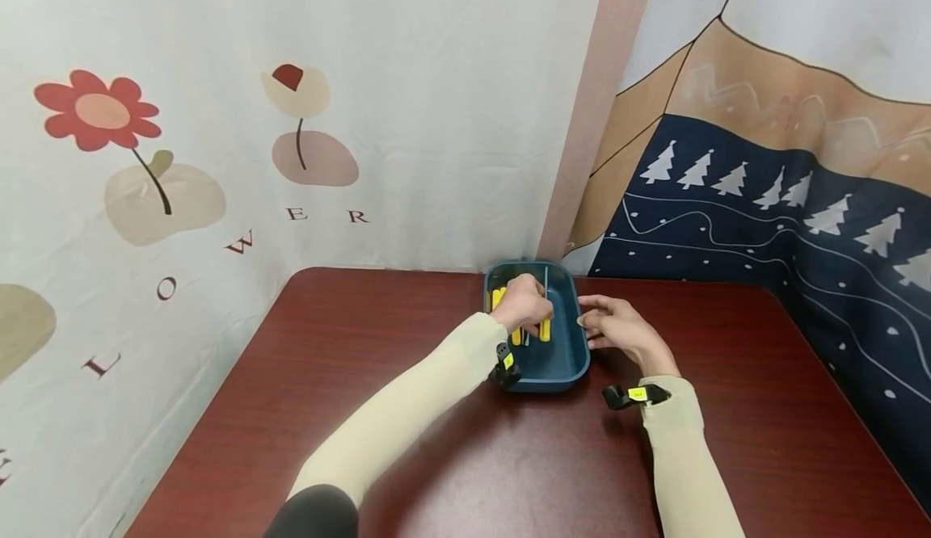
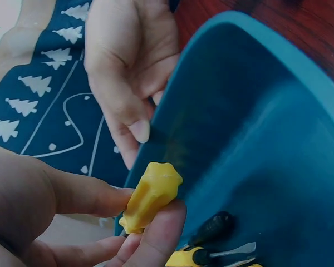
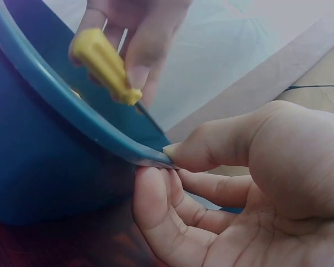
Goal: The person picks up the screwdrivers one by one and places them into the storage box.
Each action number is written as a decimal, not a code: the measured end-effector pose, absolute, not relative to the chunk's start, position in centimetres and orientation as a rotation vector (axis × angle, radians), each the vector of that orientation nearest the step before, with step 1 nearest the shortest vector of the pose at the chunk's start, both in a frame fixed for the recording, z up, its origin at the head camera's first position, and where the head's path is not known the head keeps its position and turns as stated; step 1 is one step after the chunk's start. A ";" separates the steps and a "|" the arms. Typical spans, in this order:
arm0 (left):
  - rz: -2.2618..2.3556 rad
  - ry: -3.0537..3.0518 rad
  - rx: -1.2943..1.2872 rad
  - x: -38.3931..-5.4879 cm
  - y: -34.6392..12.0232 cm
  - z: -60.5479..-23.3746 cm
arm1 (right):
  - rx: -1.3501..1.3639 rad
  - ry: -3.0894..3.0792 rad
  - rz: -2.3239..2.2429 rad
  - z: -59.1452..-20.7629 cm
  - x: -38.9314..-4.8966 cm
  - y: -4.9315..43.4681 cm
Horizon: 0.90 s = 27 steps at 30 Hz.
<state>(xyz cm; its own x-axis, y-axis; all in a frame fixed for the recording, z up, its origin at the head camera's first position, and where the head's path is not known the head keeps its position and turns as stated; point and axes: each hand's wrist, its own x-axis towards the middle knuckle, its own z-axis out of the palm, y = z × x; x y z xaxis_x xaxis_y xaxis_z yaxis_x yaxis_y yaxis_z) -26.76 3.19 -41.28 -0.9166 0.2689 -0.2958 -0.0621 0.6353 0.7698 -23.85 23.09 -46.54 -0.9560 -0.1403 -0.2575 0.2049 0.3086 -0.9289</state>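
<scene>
My left hand [image 1: 524, 302] is over the blue plastic bin [image 1: 549, 384]. Its thumb and fingers pinch the yellow handle of a screwdriver [image 2: 150, 197], whose thin dark shaft points toward the bin's rim in the right wrist view. At the bin's right side, my right hand [image 1: 618, 332] holds the rim between thumb and fingers. Below the left hand lie other tools: a black handle [image 2: 211, 231] and a yellow-and-black screwdriver [image 2: 183, 258] with a bare metal blade. More yellow handles [image 1: 497, 296] show along the bin's left side, partly covered by the left hand.
The bin stands at the back edge of a dark red wooden table [image 1: 349, 360]. Behind it hangs a pale curtain [image 1: 451, 118] with flower prints; a navy cloth [image 1: 698, 223] with white trees hangs at the right. Each wrist wears a black strap.
</scene>
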 end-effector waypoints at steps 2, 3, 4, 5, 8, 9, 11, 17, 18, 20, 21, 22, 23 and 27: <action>1.155 2.468 0.162 -27.0 3.5 -41.5 | 0.053 2.291 -1.689 -46.5 -23.9 23.1; 1.143 2.471 0.160 -27.1 3.7 -41.6 | 0.052 2.292 -1.685 -46.4 -23.9 23.2; 1.123 2.475 0.161 -27.2 3.9 -41.7 | 0.055 2.291 -1.683 -46.4 -23.9 23.2; 1.107 2.481 0.163 -27.2 4.1 -41.8 | 0.057 2.290 -1.683 -46.4 -23.9 23.2; 1.071 2.483 0.168 -27.4 4.6 -42.1 | 0.059 2.289 -1.681 -46.4 -23.9 23.2; 1.064 2.482 0.163 -27.5 4.8 -42.1 | 0.057 2.289 -1.681 -46.4 -23.9 23.2; 1.056 2.480 0.143 -27.6 5.2 -42.3 | 0.048 2.291 -1.683 -46.4 -23.9 23.3; 0.998 2.508 0.061 -28.0 6.4 -42.9 | 0.042 2.296 -1.682 -46.3 -24.0 23.2; 0.979 2.518 0.058 -28.1 6.6 -43.0 | 0.046 2.295 -1.681 -46.3 -24.0 23.2; 0.943 2.535 0.059 -28.3 7.0 -43.3 | 0.050 2.295 -1.678 -46.2 -24.0 23.1; 0.921 2.543 0.063 -28.3 7.2 -43.4 | 0.051 2.295 -1.677 -46.2 -24.0 23.1; 0.902 2.548 0.068 -28.4 7.3 -43.5 | 0.053 2.295 -1.675 -46.2 -24.0 23.1; 0.886 2.552 0.071 -28.5 7.5 -43.6 | 0.058 2.295 -1.676 -46.1 -24.0 23.1; 0.774 2.560 0.104 -28.9 8.2 -43.9 | 0.066 2.298 -1.673 -46.2 -23.9 23.1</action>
